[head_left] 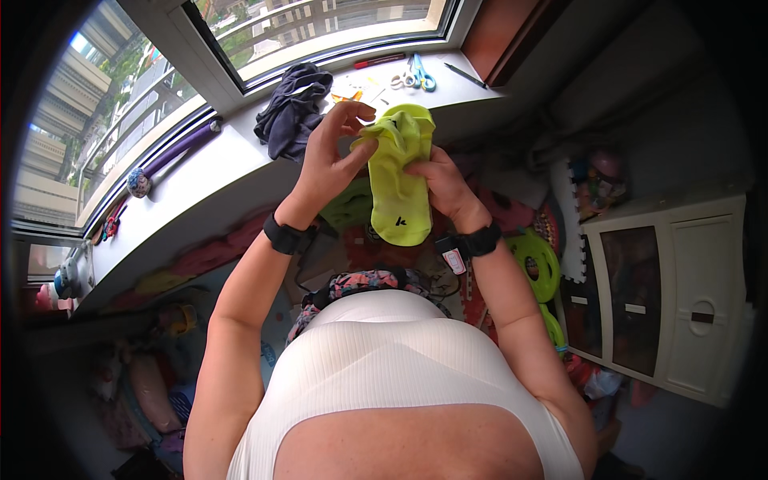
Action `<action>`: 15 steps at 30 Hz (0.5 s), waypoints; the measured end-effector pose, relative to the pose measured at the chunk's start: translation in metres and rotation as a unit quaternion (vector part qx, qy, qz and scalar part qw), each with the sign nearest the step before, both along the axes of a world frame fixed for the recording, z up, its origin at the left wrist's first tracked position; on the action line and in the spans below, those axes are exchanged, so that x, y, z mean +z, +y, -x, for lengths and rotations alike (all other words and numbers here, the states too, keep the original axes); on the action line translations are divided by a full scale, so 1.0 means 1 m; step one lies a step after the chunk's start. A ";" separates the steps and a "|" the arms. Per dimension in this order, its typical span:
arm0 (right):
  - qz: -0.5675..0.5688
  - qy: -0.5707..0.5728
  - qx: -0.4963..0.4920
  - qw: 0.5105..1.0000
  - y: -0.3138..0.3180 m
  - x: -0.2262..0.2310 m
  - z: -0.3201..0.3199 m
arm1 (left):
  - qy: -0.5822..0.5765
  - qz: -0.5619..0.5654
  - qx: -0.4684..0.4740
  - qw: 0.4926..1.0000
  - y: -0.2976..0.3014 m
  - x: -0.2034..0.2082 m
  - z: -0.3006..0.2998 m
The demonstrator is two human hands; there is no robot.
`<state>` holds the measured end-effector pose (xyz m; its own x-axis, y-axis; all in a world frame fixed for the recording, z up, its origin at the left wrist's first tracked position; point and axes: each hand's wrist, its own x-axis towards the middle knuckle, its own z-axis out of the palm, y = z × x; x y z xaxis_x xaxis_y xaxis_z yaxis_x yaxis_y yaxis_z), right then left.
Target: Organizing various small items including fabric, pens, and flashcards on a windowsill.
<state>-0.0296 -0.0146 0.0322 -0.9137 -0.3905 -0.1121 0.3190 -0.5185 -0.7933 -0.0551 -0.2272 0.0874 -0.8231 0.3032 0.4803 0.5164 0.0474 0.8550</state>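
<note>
A neon yellow-green ankle sock (pixel 400 196), with a small dark mark near its lower end, hangs upright between my hands in front of the windowsill. Another layer of the same fabric shows behind its top, perhaps a second sock; I cannot tell. My left hand (pixel 340 140) holds the bunched opening at the upper left, thumb and fingers on the fabric's edge. On the sock's right side, my right hand (pixel 444 184) grips it with the thumb in front and the other fingers hidden behind. Each wrist wears a black band.
On the white windowsill (pixel 232 152) lie a dark crumpled cloth (pixel 292 108), scissors (pixel 414 76), a red pen (pixel 380 60), a black pen (pixel 466 74) and a purple stick (pixel 180 148). A cream cabinet (pixel 680 296) and green plastic rings (pixel 532 264) stand at the right.
</note>
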 end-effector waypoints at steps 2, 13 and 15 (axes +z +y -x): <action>-0.047 0.039 -0.009 0.998 -0.006 0.004 -0.002 | 0.105 0.072 0.040 0.991 0.003 0.017 -0.009; -0.145 0.063 0.012 0.987 -0.016 0.003 0.000 | 0.196 0.273 0.183 0.924 -0.008 0.018 -0.001; -0.116 0.011 0.023 0.993 -0.016 0.009 -0.001 | 0.178 0.206 0.168 0.948 -0.003 0.024 -0.003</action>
<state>-0.0282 -0.0311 0.0416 -0.8987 -0.3982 -0.1837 0.3191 -0.3066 -0.8967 -0.0524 -0.2302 0.1112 -0.7151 0.2746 0.6429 0.6647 0.5519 0.5036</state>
